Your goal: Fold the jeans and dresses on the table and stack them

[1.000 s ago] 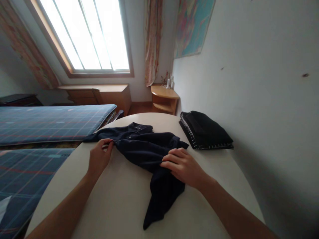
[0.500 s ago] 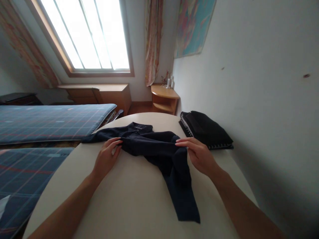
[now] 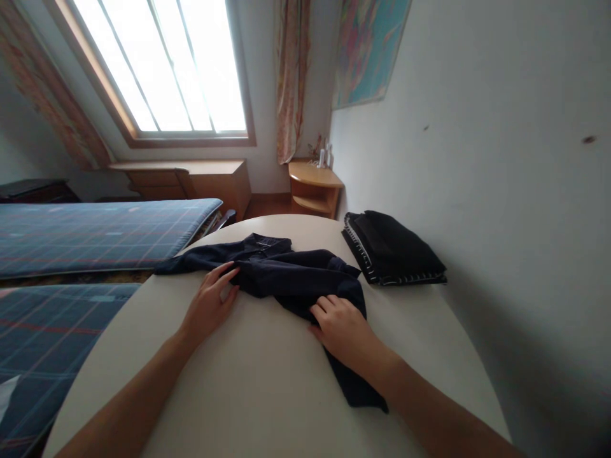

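Observation:
A dark navy garment (image 3: 291,273) with a collar lies partly folded across a round white table (image 3: 258,369). One sleeve stretches to the left edge of the table, and another part hangs down toward the near right. At the garment's near left edge is my left hand (image 3: 210,305), its fingers apart and the fingertips touching the cloth. My right hand (image 3: 341,327) lies over the right part of the garment, with fingers curled on the fabric and the thumb at its near edge, gripping it.
Folded black cloth with white stitching (image 3: 396,251) sits at the table's back right, near the wall. Beds with blue plaid mattresses (image 3: 95,235) stand to the left. A wooden desk (image 3: 214,175) and corner shelf (image 3: 315,175) are behind.
My right hand has moved from the garment's upper right edge down and left onto its near edge. The cloth's right part has shifted slightly. My left hand has barely moved.

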`<state>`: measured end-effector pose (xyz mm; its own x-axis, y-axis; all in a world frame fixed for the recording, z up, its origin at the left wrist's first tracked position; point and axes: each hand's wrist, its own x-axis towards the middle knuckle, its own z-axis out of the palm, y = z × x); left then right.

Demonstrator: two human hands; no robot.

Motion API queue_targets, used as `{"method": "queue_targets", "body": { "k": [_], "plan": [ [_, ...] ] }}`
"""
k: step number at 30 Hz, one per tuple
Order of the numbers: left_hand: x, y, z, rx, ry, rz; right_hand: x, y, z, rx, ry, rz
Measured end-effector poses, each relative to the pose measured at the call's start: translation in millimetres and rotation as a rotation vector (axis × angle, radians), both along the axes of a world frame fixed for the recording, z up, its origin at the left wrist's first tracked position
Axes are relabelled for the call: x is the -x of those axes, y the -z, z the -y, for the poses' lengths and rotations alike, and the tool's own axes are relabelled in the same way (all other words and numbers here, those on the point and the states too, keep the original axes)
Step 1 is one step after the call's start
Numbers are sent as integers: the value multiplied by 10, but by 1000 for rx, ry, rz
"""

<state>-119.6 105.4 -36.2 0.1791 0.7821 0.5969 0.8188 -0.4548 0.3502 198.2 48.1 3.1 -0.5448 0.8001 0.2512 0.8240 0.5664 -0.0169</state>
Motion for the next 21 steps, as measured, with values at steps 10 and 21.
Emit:
{"method": "queue_targets", "body": {
  "k": [10,21],
  "plan": [
    [-55,-41,138,167,54,-21,-164,-324,-63,233,-37,-749],
    [46,48,9,62,6,-120,-509,-192,-464,121,274,-879]
  ]
}}
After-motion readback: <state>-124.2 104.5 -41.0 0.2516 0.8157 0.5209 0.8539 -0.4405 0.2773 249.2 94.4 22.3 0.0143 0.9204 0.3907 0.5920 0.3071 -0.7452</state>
